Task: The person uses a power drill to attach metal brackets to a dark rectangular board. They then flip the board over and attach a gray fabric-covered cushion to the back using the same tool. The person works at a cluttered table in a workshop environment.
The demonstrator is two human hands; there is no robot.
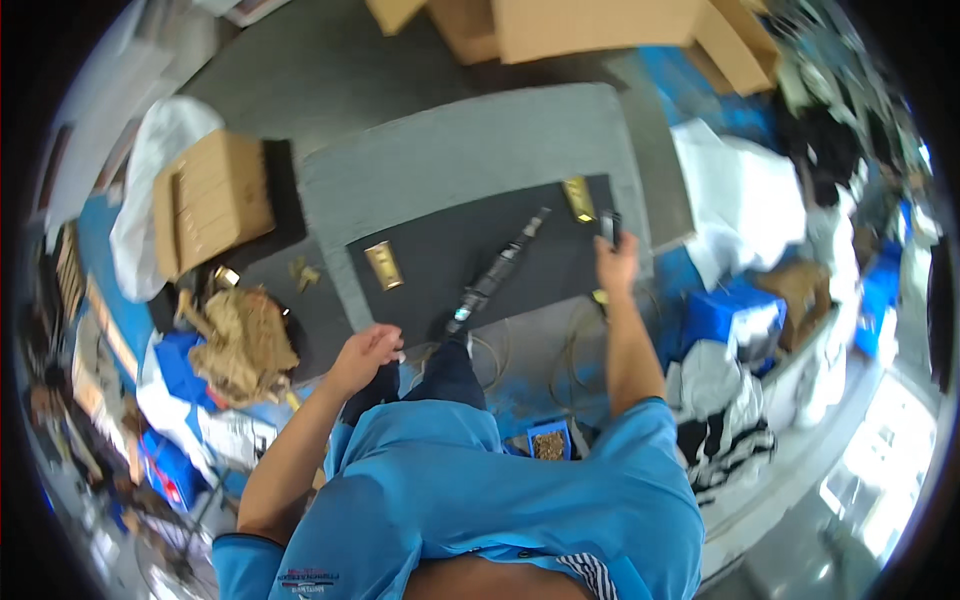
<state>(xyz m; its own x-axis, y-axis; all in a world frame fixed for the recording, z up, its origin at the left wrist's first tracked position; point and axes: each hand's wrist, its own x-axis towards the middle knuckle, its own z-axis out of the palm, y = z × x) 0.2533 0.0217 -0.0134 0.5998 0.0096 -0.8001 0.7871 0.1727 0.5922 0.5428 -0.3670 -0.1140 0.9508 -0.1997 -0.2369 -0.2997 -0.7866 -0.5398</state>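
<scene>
My right hand [617,264] is closed around a small dark object [611,226], held at the right edge of the black mat [440,235]; its exact kind is too blurred to tell. Beside it, a gold-coloured metal plate [578,199] lies on the mat. My left hand [369,357] hovers by the mat's near left corner, fingers curled together; whatever they may hold is too small to make out. Another gold-coloured plate [383,266] rests farther left on the mat. Between the hands, a slim black power screwdriver [492,277] lies slantwise, its tip pointing away to the right.
A grey board [470,135] lies under the mat. At left are a cardboard box [215,205], small brass-coloured pieces [303,272] and crumpled brown paper [245,345]. Open cardboard [600,25] stands at the far side. A blue bin of small parts [549,441] sits close to my body.
</scene>
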